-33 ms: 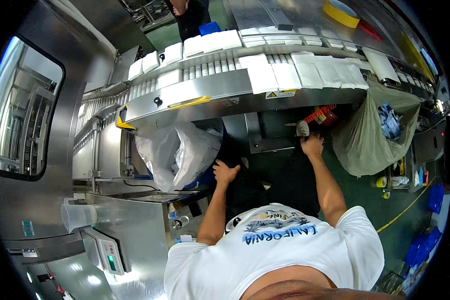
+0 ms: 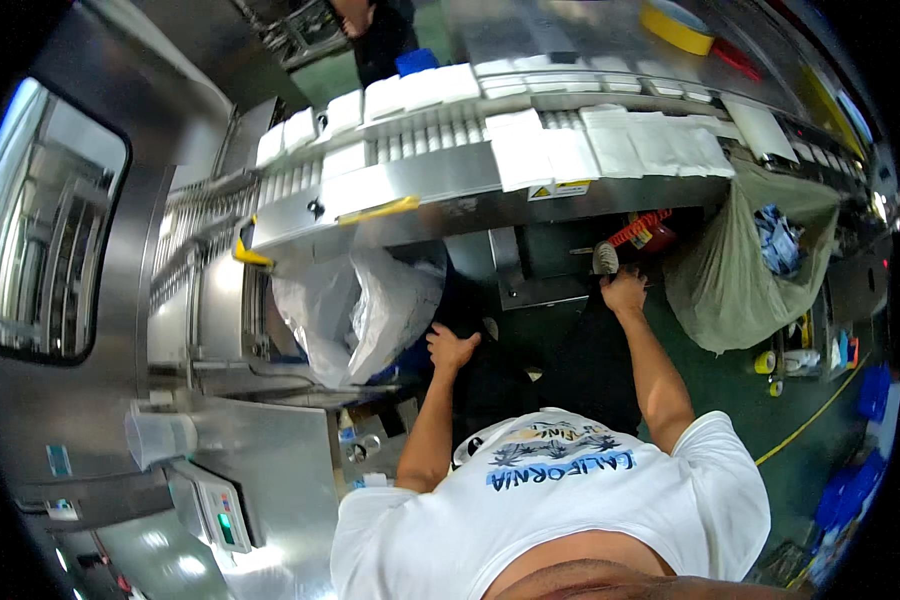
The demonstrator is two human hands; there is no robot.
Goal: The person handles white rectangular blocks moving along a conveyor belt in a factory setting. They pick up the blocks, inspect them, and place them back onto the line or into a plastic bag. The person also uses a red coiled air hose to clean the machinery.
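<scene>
Zero packs (image 2: 611, 143) in hand: left hand (image 2: 453, 349) and right hand (image 2: 625, 291) rest loose on dark trousers (image 2: 592, 352), white bag (image 2: 395, 305) near the left; packs already lie rowed along the conveyor (image 2: 450, 181), several overhanging its front edge, remaining count can't be told.

Over to the left I see a clear plastic jug (image 2: 162, 437) beside a scale (image 2: 210, 508) with a green-lit display, near a steel wall (image 2: 135, 395) with a rounded window (image 2: 55, 225). Across the way sits a yellow roll (image 2: 678, 28), and on the right a drab green sack (image 2: 715, 290) gapes around crumpled blue material (image 2: 778, 240).
</scene>
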